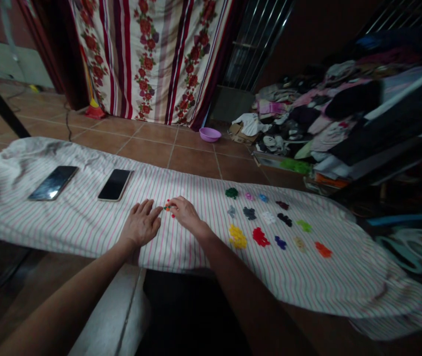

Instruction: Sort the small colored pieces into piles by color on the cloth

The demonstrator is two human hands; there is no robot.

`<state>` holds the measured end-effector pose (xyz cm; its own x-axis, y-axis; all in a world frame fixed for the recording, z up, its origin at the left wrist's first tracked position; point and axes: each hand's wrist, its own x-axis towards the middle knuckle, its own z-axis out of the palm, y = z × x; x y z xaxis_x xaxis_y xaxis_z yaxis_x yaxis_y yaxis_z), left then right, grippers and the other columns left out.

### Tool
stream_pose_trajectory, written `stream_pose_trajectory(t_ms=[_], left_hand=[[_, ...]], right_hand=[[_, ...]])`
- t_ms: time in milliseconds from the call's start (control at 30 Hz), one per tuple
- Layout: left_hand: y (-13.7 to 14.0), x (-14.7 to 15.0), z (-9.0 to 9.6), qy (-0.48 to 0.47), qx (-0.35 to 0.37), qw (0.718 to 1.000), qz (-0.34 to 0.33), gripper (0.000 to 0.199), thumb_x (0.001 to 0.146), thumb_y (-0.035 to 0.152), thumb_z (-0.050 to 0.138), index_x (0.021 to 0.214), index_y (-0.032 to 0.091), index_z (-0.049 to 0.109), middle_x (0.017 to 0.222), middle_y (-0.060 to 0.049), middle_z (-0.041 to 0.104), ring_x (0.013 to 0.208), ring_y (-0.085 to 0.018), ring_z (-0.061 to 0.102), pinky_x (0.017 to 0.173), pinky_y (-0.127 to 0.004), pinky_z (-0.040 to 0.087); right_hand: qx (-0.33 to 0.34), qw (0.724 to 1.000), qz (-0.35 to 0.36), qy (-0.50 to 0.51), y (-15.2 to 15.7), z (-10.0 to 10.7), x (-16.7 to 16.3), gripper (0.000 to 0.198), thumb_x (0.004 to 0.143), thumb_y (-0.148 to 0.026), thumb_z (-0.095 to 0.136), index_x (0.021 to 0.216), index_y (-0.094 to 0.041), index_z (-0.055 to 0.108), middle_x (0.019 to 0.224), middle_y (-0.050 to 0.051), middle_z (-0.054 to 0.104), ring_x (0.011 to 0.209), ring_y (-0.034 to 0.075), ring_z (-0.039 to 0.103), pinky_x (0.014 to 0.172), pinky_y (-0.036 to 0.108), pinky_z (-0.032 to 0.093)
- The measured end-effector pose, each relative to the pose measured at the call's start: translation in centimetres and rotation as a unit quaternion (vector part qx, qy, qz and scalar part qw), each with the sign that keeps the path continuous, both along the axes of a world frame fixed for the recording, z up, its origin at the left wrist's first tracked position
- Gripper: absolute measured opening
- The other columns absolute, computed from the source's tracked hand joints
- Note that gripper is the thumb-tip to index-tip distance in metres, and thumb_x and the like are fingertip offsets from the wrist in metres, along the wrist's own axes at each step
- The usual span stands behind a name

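Note:
A small cluster of orange, green and red pieces (167, 207) lies on the striped cloth (196, 252), between my two hands. My right hand (184, 210) bends over its right side, fingers pinched together; what they grip is too small and partly hidden to name. From the left, my left hand (142, 222) rests on the cloth with fingers spread, its index fingertip close to the cluster. To the right lie sorted piles of tiny pieces, among them a yellow pile (237, 236), a red pile (260, 237), a dark green pile (231, 193) and an orange pile (323, 249).
Two phones, a larger dark one (54, 183) and a smaller one (115, 185), lie on the cloth at left. Beyond the table are a purple basin (210, 134), a red broom (94, 110), a flowered curtain (147, 59) and a heap of clothes (307, 106).

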<state>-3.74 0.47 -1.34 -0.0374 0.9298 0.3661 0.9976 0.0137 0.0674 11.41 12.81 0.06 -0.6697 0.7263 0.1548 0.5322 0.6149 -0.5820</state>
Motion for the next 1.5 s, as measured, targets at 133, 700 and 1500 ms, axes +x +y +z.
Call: stream_pose_trajectory(t_ms=[133, 700, 1500], left_hand=[[0.0, 0.1, 0.2, 0.001, -0.007, 1.000, 0.003, 0.043, 0.095, 0.033, 0.040, 0.131, 0.024, 0.062, 0.143, -0.016, 0.058, 0.136, -0.033, 0.050, 0.111, -0.053, 0.040], [-0.2, 0.3, 1.2, -0.021, -0.034, 0.999, 0.001, 0.043, 0.095, 0.031, 0.042, 0.132, 0.022, 0.063, 0.145, -0.017, 0.056, 0.138, -0.034, 0.049, 0.112, -0.055, 0.040], [-0.4, -0.1, 0.9, 0.016, -0.027, 0.999, -0.010, 0.049, 0.096, 0.036, 0.031, 0.131, 0.020, 0.061, 0.142, -0.018, 0.057, 0.135, -0.033, 0.051, 0.110, -0.053, 0.040]], right_hand=[[-0.010, 1.000, 0.000, 0.011, 0.2, -0.1, 0.1, 0.020, 0.086, -0.007, 0.059, 0.092, -0.021, 0.072, 0.096, 0.003, 0.064, 0.083, 0.013, 0.063, 0.080, 0.026, 0.049], [-0.089, 0.974, -0.114, 0.175, -0.3, -1.9, 0.8, 0.010, 0.075, -0.015, 0.063, 0.082, -0.023, 0.064, 0.074, -0.004, 0.069, 0.069, 0.014, 0.066, 0.066, 0.024, 0.049], [-0.089, 0.975, -0.138, 0.149, -0.3, 0.1, 6.3, 0.013, 0.075, -0.018, 0.061, 0.086, -0.023, 0.061, 0.076, -0.005, 0.064, 0.071, 0.012, 0.062, 0.066, 0.023, 0.046]])
